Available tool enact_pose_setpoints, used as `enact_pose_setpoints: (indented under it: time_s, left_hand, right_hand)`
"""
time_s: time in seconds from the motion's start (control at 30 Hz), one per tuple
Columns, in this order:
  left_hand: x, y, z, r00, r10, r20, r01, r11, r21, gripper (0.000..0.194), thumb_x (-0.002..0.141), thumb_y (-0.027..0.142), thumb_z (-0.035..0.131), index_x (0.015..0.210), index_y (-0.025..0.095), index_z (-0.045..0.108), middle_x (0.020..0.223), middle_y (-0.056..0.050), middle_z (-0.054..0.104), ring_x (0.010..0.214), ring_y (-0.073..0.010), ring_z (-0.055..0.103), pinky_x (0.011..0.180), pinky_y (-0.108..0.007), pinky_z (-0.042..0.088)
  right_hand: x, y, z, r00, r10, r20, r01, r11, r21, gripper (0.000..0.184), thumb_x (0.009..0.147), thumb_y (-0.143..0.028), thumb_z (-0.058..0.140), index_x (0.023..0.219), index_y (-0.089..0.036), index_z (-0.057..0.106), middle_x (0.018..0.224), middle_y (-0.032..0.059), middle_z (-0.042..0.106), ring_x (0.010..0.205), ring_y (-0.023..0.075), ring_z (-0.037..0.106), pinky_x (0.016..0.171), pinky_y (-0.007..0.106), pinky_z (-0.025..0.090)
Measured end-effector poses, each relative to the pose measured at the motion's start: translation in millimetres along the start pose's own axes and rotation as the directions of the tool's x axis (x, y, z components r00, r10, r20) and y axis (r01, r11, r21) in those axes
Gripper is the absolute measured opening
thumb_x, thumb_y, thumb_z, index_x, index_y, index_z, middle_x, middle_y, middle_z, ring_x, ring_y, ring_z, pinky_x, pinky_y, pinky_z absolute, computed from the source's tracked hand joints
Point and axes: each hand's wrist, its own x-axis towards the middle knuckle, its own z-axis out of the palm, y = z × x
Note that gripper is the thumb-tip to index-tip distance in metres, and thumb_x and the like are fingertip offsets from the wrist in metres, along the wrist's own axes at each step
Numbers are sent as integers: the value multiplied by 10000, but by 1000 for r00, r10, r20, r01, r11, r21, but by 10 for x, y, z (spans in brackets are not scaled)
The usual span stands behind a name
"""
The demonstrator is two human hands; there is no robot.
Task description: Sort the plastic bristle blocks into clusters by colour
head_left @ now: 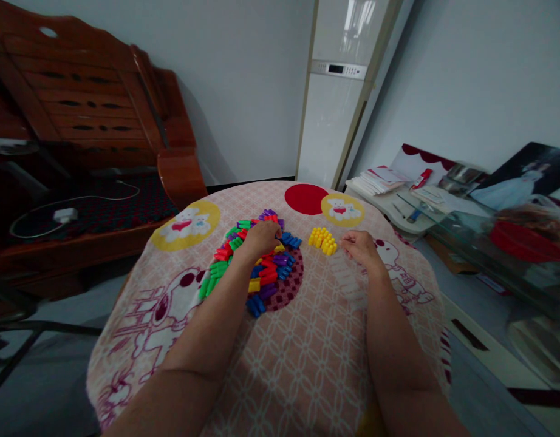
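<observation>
A pile of small plastic toy pieces (pixel 268 272) in red, green, blue, purple and yellow lies on the cloth-covered round table. My left hand (pixel 262 238) reaches over the top of this pile with its fingers curled down and closed. A yellow piece (pixel 279 248) shows just below those fingertips; whether they grip it I cannot make out. To the right, a separate cluster of yellow pieces (pixel 323 240) stands close together in rows. Beside its right edge is my right hand (pixel 359 247), fingers drawn together, with nothing visible in them.
A patterned cloth (pixel 307 364) covers the round table. A wooden bench (pixel 88 109) stands at the left, with a white charger (pixel 65 215) on its seat. Behind the table is a tall white cabinet unit (pixel 332 121). A glass shelf (pixel 489 255) with a red basin (pixel 526 241) is at the right.
</observation>
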Motion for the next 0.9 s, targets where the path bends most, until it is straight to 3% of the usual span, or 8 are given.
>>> enact_pose_setpoints:
  time_s: [0.17, 0.3, 0.43, 0.6, 0.77, 0.9]
  left_hand:
    - [-16, -79, 67, 990, 4, 143, -5, 1000, 5, 245, 814, 328, 656, 985, 179, 748, 1043, -95, 734, 1003, -252, 665, 848, -296, 489]
    - [-35, -7, 104, 994, -6, 107, -4, 996, 90, 349, 790, 388, 698, 1022, 130, 736, 1139, -159, 700, 1109, -304, 626, 909, -329, 477]
    - [2, 42, 53, 997, -53, 54, 54, 998, -24, 320, 756, 340, 718, 1007, 141, 712, 1087, -130, 709, 1035, -278, 650, 873, -314, 492]
    - [29, 377, 114, 987, -7, -162, -22, 985, -173, 383, 724, 284, 742, 1070, 159, 637, 1109, -108, 675, 1008, -254, 645, 856, -322, 500]
    - [-41, 781, 363, 992, 103, -78, -111, 988, -111, 426, 744, 225, 711, 1144, 155, 583, 1207, -127, 617, 900, -243, 675, 701, -307, 502]
    - [-27, 763, 423, 988, 149, -42, -154, 976, -155, 412, 715, 241, 738, 1100, 175, 606, 1168, -104, 619, 917, -238, 670, 723, -297, 506]
  right_hand:
    - [-21, -29, 5, 1000, 10, 2, -10, 999, 33, 205, 714, -369, 586, 663, -171, 606, 529, -23, 567, 434, 103, 484, 430, 212, 366]
    - [-26, -34, 4, 1000, 0, 4, 0, 1000, 16, 208, 714, -366, 579, 664, -167, 614, 522, -25, 557, 434, 101, 477, 428, 211, 359]
    - [-24, -16, 0, 1000, 6, -9, -5, 999, 37, 203, 723, -362, 575, 690, -167, 619, 535, -29, 561, 433, 100, 478, 430, 210, 374]
    - [-12, -5, 23, 999, 1, -33, 0, 1000, 22, 198, 736, -352, 574, 696, -165, 624, 540, -22, 574, 441, 105, 495, 433, 207, 374]
    - [-20, -38, 14, 999, 12, -53, -12, 1000, 6, 190, 731, -340, 571, 678, -165, 624, 533, -21, 576, 428, 102, 490, 426, 206, 367]
    - [-28, -127, -6, 1000, 16, -2, -16, 999, 49, 177, 720, -317, 582, 700, -154, 648, 554, -21, 587, 420, 92, 484, 421, 200, 373]
